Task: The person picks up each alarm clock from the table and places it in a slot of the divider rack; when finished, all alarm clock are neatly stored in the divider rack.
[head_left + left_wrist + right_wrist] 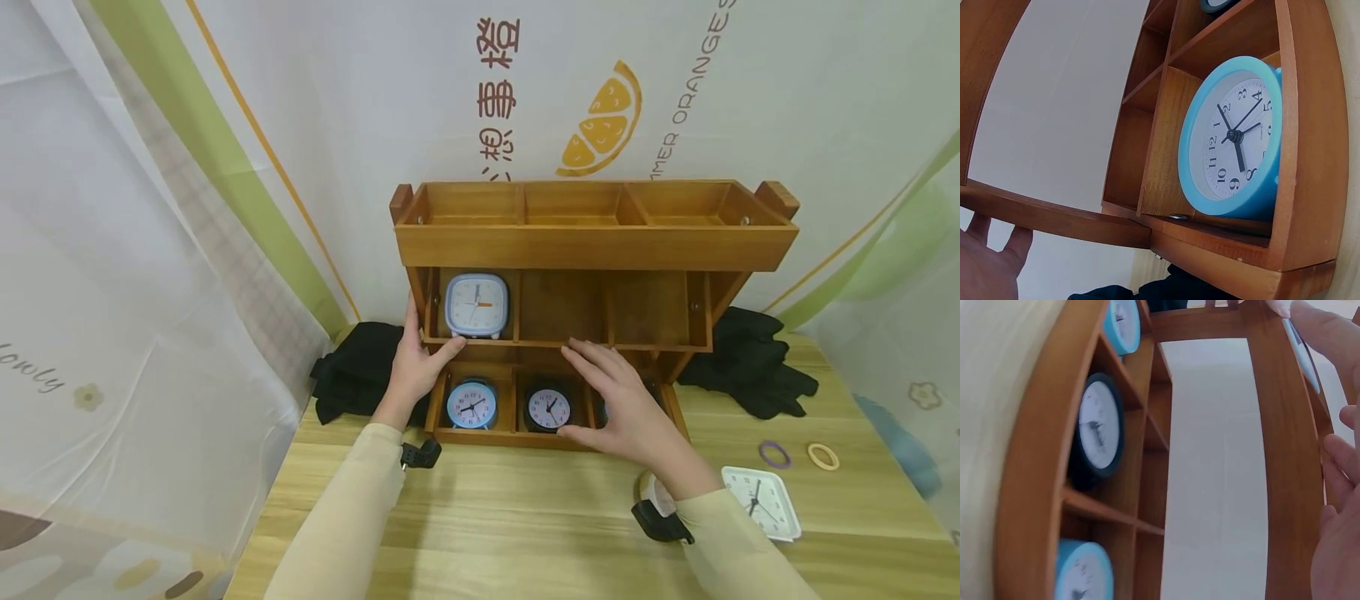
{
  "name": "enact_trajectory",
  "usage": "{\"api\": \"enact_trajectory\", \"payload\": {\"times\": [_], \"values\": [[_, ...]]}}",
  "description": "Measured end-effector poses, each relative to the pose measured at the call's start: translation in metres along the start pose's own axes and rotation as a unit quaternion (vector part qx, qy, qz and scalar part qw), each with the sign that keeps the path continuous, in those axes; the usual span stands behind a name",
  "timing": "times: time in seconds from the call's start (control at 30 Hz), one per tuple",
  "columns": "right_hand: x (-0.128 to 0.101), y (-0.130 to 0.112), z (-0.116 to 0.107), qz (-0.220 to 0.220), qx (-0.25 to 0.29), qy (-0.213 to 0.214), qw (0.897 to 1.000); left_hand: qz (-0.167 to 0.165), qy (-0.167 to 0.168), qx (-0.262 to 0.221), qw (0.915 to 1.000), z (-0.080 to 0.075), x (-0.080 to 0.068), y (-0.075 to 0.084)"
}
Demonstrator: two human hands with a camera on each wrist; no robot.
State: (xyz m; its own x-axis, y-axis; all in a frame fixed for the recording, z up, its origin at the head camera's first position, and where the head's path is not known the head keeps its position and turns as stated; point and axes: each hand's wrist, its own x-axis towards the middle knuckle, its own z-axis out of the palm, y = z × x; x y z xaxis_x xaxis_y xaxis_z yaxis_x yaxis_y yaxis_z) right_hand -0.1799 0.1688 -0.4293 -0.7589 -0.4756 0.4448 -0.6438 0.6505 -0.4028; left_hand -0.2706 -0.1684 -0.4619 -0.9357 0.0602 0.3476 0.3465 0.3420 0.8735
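A wooden tiered organizer stands against the curtain. My left hand lies along its left side, fingers straight up and thumb on the middle tier's front lip. Just above that thumb, a white square clock with a pale blue rim fills the left compartment. My right hand is spread before the organizer, fingertips at the middle tier's lower lip, holding nothing. Below sit a light-blue round clock on the left and a black round clock in the middle. Another light-blue clock is mostly hidden by my right hand in the head view.
Black cloth lies at the organizer's left, and more black cloth at its right. On the table at right are a white square clock, a purple ring and a beige ring. A tape roll is partly behind my right wrist.
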Motion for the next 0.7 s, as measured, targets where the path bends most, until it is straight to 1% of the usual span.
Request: {"api": "enact_trajectory", "payload": {"times": [0.17, 0.33, 0.53, 0.7], "values": [[-0.027, 0.010, 0.003, 0.040, -0.010, -0.016, 0.999, -0.005, -0.001, 0.003, 1.0000, 0.000, 0.000, 0.000], [-0.060, 0.024, 0.008, 0.071, 0.003, -0.024, 0.997, -0.008, -0.001, 0.008, 0.9999, -0.001, 0.000, 0.000], [-0.102, 0.034, 0.015, 0.094, -0.010, -0.032, 0.995, -0.037, -0.003, 0.020, 0.9991, -0.001, -0.001, 0.002], [-0.131, 0.043, 0.017, 0.109, -0.012, -0.017, 0.994, -0.052, -0.008, 0.014, 0.9985, -0.001, 0.000, 0.005]]}}
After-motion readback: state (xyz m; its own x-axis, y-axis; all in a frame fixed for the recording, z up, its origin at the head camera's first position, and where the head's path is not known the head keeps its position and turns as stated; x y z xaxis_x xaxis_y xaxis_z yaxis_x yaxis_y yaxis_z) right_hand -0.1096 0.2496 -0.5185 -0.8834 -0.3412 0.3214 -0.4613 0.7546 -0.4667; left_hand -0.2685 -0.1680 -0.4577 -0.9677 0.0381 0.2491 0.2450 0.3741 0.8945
